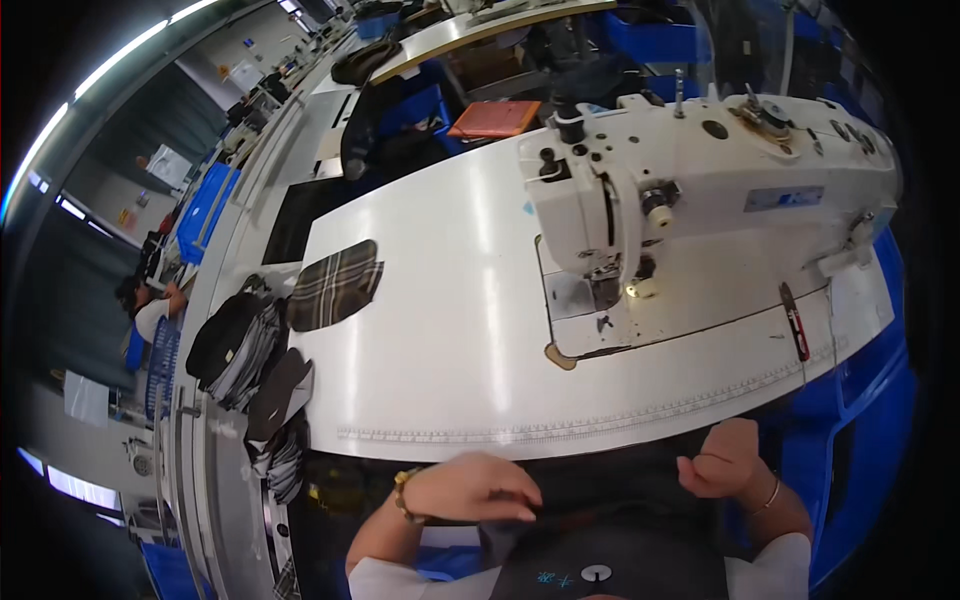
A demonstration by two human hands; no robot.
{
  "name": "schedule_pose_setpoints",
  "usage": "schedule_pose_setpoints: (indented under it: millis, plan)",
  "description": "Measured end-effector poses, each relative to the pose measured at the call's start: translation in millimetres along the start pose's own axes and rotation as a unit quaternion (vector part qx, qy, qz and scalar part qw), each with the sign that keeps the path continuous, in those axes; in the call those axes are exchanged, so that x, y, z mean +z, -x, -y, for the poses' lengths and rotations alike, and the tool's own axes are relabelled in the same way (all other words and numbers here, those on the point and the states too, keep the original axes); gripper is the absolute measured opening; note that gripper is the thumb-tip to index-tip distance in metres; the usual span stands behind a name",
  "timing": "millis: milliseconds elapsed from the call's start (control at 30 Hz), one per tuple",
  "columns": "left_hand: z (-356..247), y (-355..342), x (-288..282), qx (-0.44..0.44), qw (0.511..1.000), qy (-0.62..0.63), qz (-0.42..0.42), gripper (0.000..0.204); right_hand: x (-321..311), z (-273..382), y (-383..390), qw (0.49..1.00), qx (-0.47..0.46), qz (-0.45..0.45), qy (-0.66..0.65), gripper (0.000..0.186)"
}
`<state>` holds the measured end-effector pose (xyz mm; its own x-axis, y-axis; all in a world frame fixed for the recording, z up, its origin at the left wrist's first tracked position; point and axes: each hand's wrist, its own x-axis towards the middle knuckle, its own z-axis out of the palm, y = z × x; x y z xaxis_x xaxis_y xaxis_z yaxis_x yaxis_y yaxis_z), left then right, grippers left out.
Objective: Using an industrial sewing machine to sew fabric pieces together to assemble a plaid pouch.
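My left hand [470, 490] hovers at the white table's [450, 340] front edge, over my dark apron [640, 560], fingers loosely bent and apart, holding nothing visible. My right hand [720, 460], at the same edge farther right, has curled fingers; whatever they may hold is hidden. A white sewing machine [700, 190] occupies the table's right half, with red-handled snips [795, 325] right of its needle plate. A brown plaid fabric piece [335, 285] lies at the table's left, beside piles of black and grey pieces [230, 345].
Blue bins [650, 40], an orange flat object [495, 118] and another worktable [480, 25] are behind. Metal rails [205, 440] run along the left, where a co-worker in white [150, 320] is seen. Blue plastic [850, 420] borders the table at right.
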<state>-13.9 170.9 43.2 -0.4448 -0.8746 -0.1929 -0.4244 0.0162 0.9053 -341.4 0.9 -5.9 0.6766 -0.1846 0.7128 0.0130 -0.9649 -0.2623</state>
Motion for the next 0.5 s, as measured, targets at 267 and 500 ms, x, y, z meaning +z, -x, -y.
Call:
schedule_pose_setpoints:
  millis: [267, 500]
  plan:
    - [121.4, 55.1, -177.3, -0.196, 0.571, -0.601, -0.524, 0.017, 6.4, -37.3, -78.9, 0.981, -0.184, 0.058, 0.006, 0.041]
    - [93.5, -17.6, -134.6, -0.164, 0.868, -0.144, -0.445, 0.021, 50.5, -66.7, -109.5, 0.968, -0.191, 0.159, -0.026, 0.02]
